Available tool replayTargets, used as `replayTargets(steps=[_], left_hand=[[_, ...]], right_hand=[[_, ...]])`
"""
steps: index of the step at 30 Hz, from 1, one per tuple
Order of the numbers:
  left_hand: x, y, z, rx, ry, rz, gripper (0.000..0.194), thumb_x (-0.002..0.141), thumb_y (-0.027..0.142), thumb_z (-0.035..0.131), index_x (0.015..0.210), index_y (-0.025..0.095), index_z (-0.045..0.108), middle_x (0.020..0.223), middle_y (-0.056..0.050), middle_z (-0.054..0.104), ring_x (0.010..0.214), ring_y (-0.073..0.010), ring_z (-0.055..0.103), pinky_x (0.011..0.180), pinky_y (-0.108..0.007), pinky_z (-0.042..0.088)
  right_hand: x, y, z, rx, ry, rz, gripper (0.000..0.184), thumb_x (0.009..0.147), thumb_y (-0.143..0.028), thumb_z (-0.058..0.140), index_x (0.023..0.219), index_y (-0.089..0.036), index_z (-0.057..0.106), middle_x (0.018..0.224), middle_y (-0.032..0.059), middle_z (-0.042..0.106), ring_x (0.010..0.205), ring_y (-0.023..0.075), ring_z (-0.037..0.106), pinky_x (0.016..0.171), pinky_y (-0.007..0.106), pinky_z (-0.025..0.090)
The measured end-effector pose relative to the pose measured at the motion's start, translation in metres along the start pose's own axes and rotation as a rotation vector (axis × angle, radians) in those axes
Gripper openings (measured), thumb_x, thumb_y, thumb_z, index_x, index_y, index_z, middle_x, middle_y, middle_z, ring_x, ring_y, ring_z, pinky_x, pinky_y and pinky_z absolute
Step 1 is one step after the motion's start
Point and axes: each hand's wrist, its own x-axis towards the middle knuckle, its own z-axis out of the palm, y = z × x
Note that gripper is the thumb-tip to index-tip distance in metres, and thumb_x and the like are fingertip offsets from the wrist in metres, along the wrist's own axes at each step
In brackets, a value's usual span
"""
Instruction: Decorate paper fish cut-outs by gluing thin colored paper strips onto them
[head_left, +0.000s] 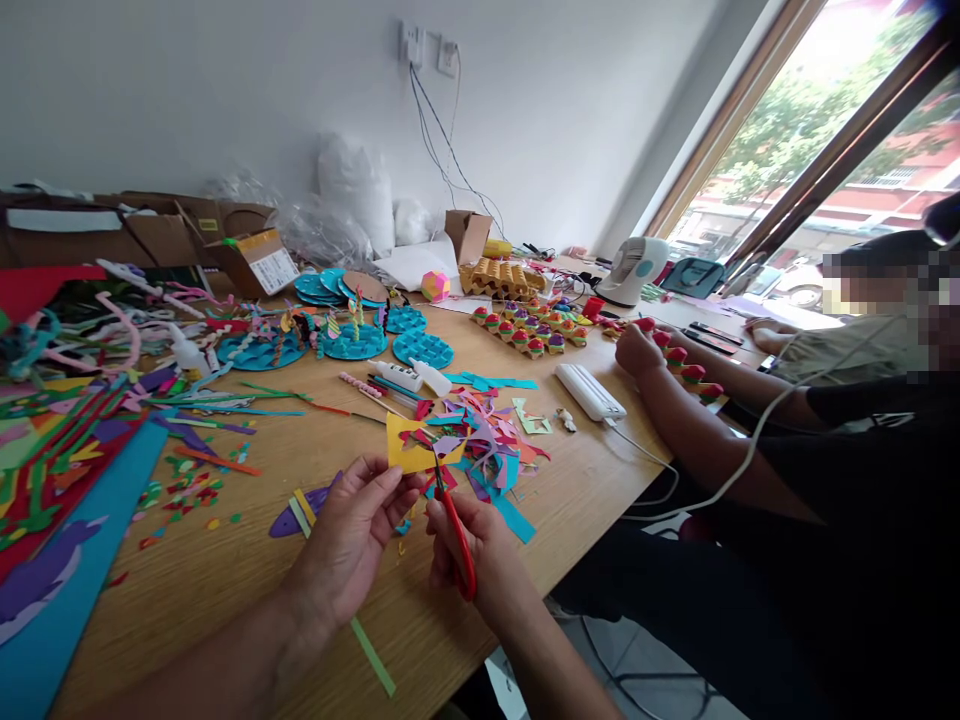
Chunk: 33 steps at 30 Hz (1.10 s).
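One flat yellow paper piece (405,456) is pinched, seemingly for steadiness, by the left hand (351,535) above the near part of the brown wooden table (217,580). Red-handled metal scissors (455,535) are gripped against it by the right hand (484,545).

A white label (273,270) on a cardboard box (230,265) carries fine print (276,277) and a white bottle (394,374) lying on the worktop (187,565) bears dark lettering (406,377), both too small and blurred to be read.
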Motion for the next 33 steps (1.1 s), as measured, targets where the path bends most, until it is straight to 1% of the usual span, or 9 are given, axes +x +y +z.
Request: replayTargets(steps=[3, 6, 10, 12, 17, 22, 26, 30, 33], left_hand=[[0.005, 0.003, -0.005, 0.061, -0.020, 0.031, 0.017, 0.068, 0.009, 0.064, 0.076, 0.016, 0.051, 0.072, -0.003, 0.068, 0.067, -0.0114, 0.064, 0.060, -0.017, 0.052], [0.010, 0.012, -0.011, 0.186, -0.072, 0.068, 0.019, 0.066, 0.016, 0.068, 0.075, 0.016, 0.052, 0.068, 0.000, 0.066, 0.063, -0.0096, 0.062, 0.058, -0.016, 0.050], [0.011, 0.025, -0.016, 0.371, -0.140, 0.077, 0.018, 0.065, 0.023, 0.069, 0.071, 0.016, 0.053, 0.062, 0.002, 0.062, 0.059, -0.0085, 0.057, 0.056, -0.016, 0.047], [0.009, 0.029, -0.016, 0.414, -0.144, 0.077, 0.019, 0.063, 0.025, 0.069, 0.070, 0.016, 0.053, 0.061, 0.003, 0.060, 0.057, -0.0085, 0.055, 0.055, -0.017, 0.046], [0.004, 0.033, -0.013, 0.453, -0.130, 0.092, 0.018, 0.063, 0.027, 0.067, 0.070, 0.016, 0.054, 0.062, 0.005, 0.056, 0.056, -0.0080, 0.051, 0.054, -0.018, 0.044], [0.006, 0.039, -0.013, 0.591, -0.138, 0.132, 0.015, 0.062, 0.028, 0.065, 0.069, 0.016, 0.057, 0.059, 0.005, 0.054, 0.053, -0.0086, 0.047, 0.051, -0.018, 0.040], [0.007, 0.044, -0.010, 0.732, -0.210, 0.148, 0.011, 0.061, 0.025, 0.064, 0.064, 0.016, 0.060, 0.057, 0.003, 0.055, 0.050, -0.0092, 0.046, 0.046, -0.018, 0.037], [0.005, 0.046, -0.007, 0.757, -0.277, 0.132, 0.008, 0.061, 0.023, 0.065, 0.062, 0.016, 0.061, 0.056, 0.002, 0.056, 0.049, -0.0099, 0.046, 0.045, -0.018, 0.035], [0.003, 0.047, -0.010, 0.702, -0.291, 0.135, 0.013, 0.067, 0.029, 0.064, 0.069, 0.017, 0.063, 0.064, 0.000, 0.059, 0.057, -0.0124, 0.051, 0.051, -0.019, 0.039]], right_hand=[[-0.002, -0.002, -0.004, -0.029, -0.008, 0.020, 0.048, 0.072, -0.065, 0.047, 0.066, -0.018, 0.046, 0.038, -0.0069, 0.043, 0.033, 0.0083, 0.043, 0.036, 0.019, 0.029], [-0.005, -0.008, -0.012, -0.069, 0.003, -0.048, 0.045, 0.074, -0.061, 0.048, 0.067, -0.017, 0.048, 0.045, -0.0052, 0.046, 0.042, 0.0080, 0.044, 0.043, 0.020, 0.034], [-0.008, -0.024, -0.022, -0.015, 0.138, -0.121, 0.037, 0.069, -0.052, 0.061, 0.073, -0.017, 0.048, 0.058, -0.0032, 0.053, 0.056, 0.0105, 0.051, 0.054, 0.022, 0.040], [-0.009, -0.032, -0.023, -0.020, 0.167, -0.144, 0.036, 0.066, -0.049, 0.064, 0.076, -0.017, 0.049, 0.064, -0.0015, 0.056, 0.061, 0.0123, 0.053, 0.055, 0.023, 0.040], [-0.010, -0.038, -0.017, -0.080, 0.145, -0.190, 0.034, 0.072, -0.050, 0.058, 0.073, -0.017, 0.051, 0.066, 0.0015, 0.059, 0.061, 0.0131, 0.052, 0.054, 0.024, 0.039], [-0.007, -0.038, -0.022, -0.027, 0.233, -0.244, 0.033, 0.064, -0.042, 0.069, 0.080, -0.018, 0.053, 0.080, 0.0027, 0.061, 0.072, 0.0155, 0.055, 0.060, 0.026, 0.044], [0.001, -0.046, -0.026, -0.110, 0.165, -0.314, 0.029, 0.066, -0.035, 0.069, 0.084, -0.020, 0.053, 0.091, 0.0028, 0.060, 0.078, 0.0155, 0.055, 0.067, 0.027, 0.045], [0.012, -0.049, -0.021, -0.248, 0.030, -0.249, 0.022, 0.065, -0.030, 0.068, 0.075, -0.019, 0.052, 0.069, -0.0028, 0.054, 0.063, 0.0121, 0.049, 0.058, 0.025, 0.042], [0.016, -0.047, -0.016, -0.119, 0.010, -0.227, 0.025, 0.060, -0.028, 0.071, 0.071, -0.019, 0.050, 0.064, -0.0049, 0.050, 0.060, 0.0105, 0.047, 0.057, 0.023, 0.040]])
